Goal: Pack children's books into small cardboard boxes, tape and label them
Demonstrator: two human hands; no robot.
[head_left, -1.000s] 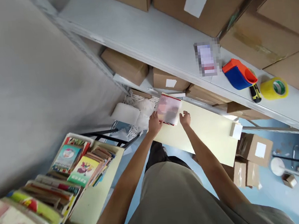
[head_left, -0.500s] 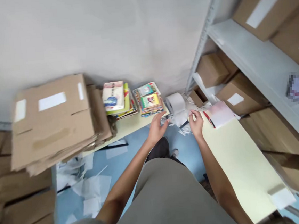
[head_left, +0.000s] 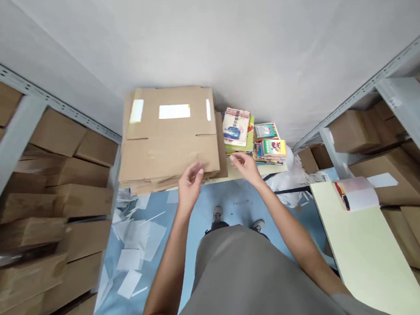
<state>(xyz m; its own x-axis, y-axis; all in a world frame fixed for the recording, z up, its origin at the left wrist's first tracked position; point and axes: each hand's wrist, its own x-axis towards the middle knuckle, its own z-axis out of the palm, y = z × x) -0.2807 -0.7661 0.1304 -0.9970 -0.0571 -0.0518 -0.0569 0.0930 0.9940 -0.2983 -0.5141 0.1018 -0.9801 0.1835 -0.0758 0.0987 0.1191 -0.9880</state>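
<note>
My left hand (head_left: 190, 184) is at the front edge of a stack of flattened cardboard boxes (head_left: 172, 151); thumb and fingers are apart, with nothing between them. Whether its fingertips touch the cardboard I cannot tell. To its right, my right hand (head_left: 246, 168) hovers at the front of the pale table (head_left: 229, 175), its fingers loosely bent and holding nothing. Just beyond that hand lies a pile of books (head_left: 236, 128) with a white-covered one on top. A second pile of small, colourful books (head_left: 273, 148) sits farther right.
Shelves of cardboard boxes (head_left: 79, 171) rise on the left, and more boxes (head_left: 395, 173) fill the right-hand shelving. A side table (head_left: 366, 256) bears a pinkish-white booklet (head_left: 360, 193). Loose paper sheets (head_left: 144, 241) litter the blue floor; white plastic wrapping (head_left: 287, 180) lies at the right.
My view has swung left, towards the cardboard stack. Both hands have gone from the gap between the tables to the front of the cardboard and books.
</note>
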